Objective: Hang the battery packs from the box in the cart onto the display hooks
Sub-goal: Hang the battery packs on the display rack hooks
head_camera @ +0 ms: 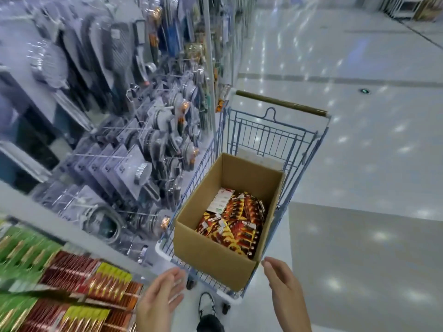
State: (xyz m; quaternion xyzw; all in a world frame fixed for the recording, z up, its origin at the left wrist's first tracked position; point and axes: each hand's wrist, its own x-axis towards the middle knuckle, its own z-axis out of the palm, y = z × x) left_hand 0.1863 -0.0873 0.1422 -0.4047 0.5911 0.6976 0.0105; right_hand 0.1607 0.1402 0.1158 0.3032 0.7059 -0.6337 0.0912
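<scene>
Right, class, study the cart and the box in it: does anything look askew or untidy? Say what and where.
The cardboard box sits skewed in the cart, its near corner jutting past the rim. Inside, the battery packs lie in a loose jumble, not stacked.

Not much of the person shows up here, tbh. The left hand (159, 300) and right hand (284, 286) are both bare, and the wrists and forearms are uncovered too, right down to the bottom edge of the shot. Between them there's one sneaker (206, 304), mostly white with dark laces or trim, and a bit blurry. It meets a dark trouser leg (210, 322), black or pretty close to it.
</scene>
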